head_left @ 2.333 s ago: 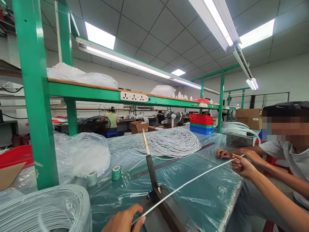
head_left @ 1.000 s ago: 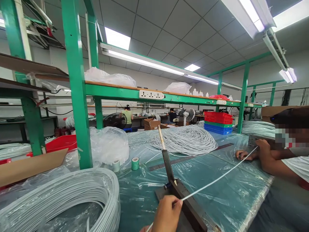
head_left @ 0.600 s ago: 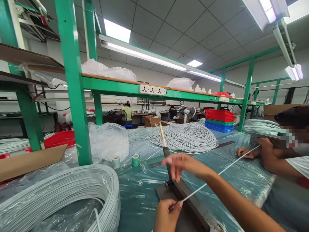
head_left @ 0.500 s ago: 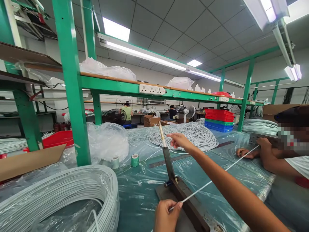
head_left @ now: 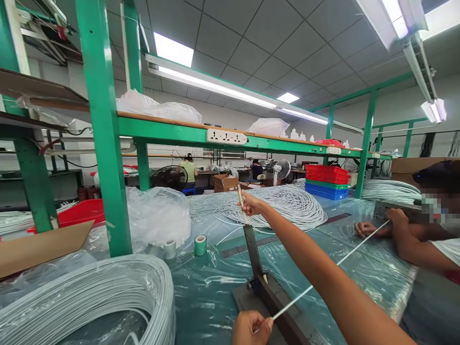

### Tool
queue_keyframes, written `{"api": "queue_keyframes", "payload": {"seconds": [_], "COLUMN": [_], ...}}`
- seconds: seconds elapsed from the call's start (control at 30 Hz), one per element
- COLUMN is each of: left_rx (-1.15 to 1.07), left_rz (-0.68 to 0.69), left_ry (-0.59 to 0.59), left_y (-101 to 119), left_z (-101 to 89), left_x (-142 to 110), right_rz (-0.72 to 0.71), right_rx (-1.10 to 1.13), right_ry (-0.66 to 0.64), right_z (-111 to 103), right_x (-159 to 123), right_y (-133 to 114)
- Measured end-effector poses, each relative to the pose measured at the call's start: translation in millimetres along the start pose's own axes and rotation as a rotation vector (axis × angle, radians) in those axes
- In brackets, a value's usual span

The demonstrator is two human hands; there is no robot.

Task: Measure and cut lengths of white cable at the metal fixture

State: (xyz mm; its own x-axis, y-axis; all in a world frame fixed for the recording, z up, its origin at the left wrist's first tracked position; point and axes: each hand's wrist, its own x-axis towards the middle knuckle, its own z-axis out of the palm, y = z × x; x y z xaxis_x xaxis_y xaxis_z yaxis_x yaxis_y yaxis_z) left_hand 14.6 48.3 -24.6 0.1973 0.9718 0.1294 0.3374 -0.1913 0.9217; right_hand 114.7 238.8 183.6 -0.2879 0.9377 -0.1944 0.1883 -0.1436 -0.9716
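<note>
My left hand (head_left: 251,327) sits at the bottom edge, pinching a white cable (head_left: 325,272) that runs taut across the base of a lever cutter (head_left: 268,299). The cable stretches right to a co-worker's hands (head_left: 393,221) on the table. My right hand (head_left: 250,203) is stretched forward and closed round the pale handle (head_left: 240,197) of the cutter's raised lever arm (head_left: 253,254). The table is covered with clear plastic sheeting (head_left: 212,292).
A large coil of white cable (head_left: 82,306) lies at bottom left, another coil (head_left: 287,206) behind the cutter. Two tape rolls (head_left: 200,245) stand near a green post (head_left: 108,158). Stacked red, green and blue trays (head_left: 327,182) sit farther back. A long metal ruler (head_left: 283,233) lies on the table.
My right arm came into view, reached forward and closed on the lever's handle. The left hand stayed pinched on the cable. The view shifted slightly.
</note>
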Motion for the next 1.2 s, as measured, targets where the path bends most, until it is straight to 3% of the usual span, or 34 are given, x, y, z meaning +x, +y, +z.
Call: {"api": "queue_keyframes", "payload": {"seconds": [0.17,0.4,0.6,0.73,0.9,1.1,1.2], "left_rx": [-0.208,-0.306,-0.313,-0.305,-0.284,-0.266,-0.269], "left_rz": [-0.058,-0.126,-0.246,-0.295,-0.315,-0.285,-0.263], "left_ry": [-0.032,-0.055,-0.071,-0.101,-0.095,-0.060,-0.049], "left_y": [4.8,14.6,30.2,43.8,50.2,36.7,29.3], "left_z": [0.0,-4.7,-8.4,-13.2,-15.5,-9.4,-6.2], "left_x": [-4.8,-10.1,-14.7,-18.5,-21.1,-16.8,-14.5], "right_rz": [-0.045,-0.085,-0.010,0.025,0.192,0.290,0.225], "right_rx": [0.040,0.101,0.080,0.070,0.142,0.154,0.030], "right_ry": [-0.028,-0.119,-0.194,-0.146,-0.045,0.060,0.146], "right_z": [-11.4,-38.9,-39.6,-33.8,-24.7,-7.5,-5.9], "right_x": [-37.4,-133.4,-224.0,-268.7,-297.3,-307.8,-309.7], "right_y": [-5.9,-0.9,29.6,62.0,94.5,126.1,147.6]}}
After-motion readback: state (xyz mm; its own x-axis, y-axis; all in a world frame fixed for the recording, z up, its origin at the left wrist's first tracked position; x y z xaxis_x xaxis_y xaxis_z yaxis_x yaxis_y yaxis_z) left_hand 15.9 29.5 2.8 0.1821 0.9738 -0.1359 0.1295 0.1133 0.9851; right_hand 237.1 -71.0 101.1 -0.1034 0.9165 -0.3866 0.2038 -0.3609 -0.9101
